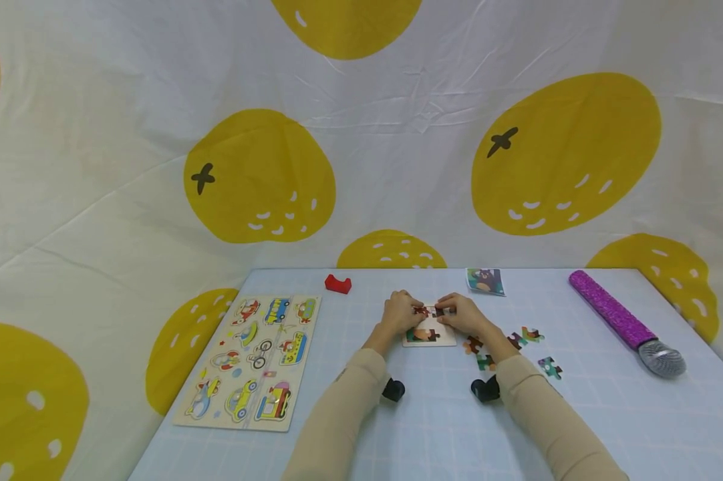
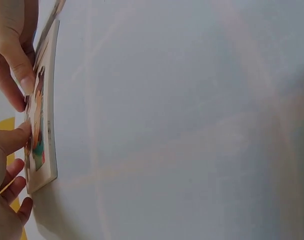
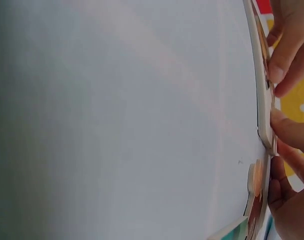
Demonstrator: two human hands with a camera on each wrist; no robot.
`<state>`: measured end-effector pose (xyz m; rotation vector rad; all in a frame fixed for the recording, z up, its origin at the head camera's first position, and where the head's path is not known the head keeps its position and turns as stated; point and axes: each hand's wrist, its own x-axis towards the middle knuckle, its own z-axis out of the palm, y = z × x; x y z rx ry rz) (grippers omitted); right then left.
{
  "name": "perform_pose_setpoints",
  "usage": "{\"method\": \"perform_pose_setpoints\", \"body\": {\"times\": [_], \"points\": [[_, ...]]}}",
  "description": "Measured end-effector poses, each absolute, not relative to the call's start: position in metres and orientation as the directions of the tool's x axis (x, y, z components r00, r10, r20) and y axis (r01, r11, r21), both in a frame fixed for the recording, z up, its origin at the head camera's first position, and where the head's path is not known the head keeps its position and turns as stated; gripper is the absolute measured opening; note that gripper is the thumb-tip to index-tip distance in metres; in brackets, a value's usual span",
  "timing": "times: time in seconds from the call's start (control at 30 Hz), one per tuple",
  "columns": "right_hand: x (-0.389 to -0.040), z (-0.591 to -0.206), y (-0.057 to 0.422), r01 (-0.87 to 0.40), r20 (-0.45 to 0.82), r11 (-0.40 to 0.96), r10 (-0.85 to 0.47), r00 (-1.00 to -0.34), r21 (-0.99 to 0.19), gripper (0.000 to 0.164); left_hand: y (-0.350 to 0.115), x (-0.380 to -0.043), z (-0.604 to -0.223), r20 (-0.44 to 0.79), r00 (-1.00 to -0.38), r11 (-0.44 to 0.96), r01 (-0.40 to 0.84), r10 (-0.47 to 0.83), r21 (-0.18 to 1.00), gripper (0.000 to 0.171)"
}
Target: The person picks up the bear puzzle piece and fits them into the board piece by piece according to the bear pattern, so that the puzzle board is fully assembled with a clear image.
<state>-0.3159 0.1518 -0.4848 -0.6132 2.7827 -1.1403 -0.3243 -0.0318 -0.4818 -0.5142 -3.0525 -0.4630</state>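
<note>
A small pale jigsaw board with a partly filled picture lies at the middle of the table, its near edge facing me. My left hand is over its far left part, thumb and fingertips pinching a dark reddish puzzle piece. From the other side my right hand reaches over the far right corner, thumb and forefinger on a dark puzzle piece. In the left wrist view the left thumb touches the board's top. Several loose puzzle pieces lie right of the board, some partly behind the right forearm.
On the left lies a wooden vehicle puzzle board. A red block sits near the far edge, and a bear picture card lies behind the right hand. A purple glittery microphone lies at the right. A patterned cloth hangs behind the table.
</note>
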Motion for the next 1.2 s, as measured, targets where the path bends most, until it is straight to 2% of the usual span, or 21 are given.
{"method": "perform_pose_setpoints", "body": {"times": [0.2,0.43,0.73,1.2], "points": [[-0.317,-0.486,0.151,-0.321,0.068,0.649,-0.383,-0.921,-0.690,0.035,-0.030,-0.324,-0.482,0.057,-0.955,0.894,0.294,0.292,0.337,0.024],[-0.317,-0.485,0.151,-0.306,0.055,0.648,-0.377,-0.925,-0.697,0.035,-0.031,-0.325,-0.478,0.003,-0.958,0.873,0.264,0.288,0.410,0.030],[-0.316,-0.485,0.151,-0.314,0.070,0.647,-0.374,-0.925,-0.695,0.035,-0.025,-0.328,-0.478,0.075,-0.905,0.875,0.424,0.419,0.234,0.025],[-0.318,-0.490,0.152,-0.298,0.063,0.642,-0.361,-0.930,-0.706,0.035,-0.020,-0.335,-0.480,0.007,-0.915,0.902,0.398,0.403,0.167,0.018]]}}
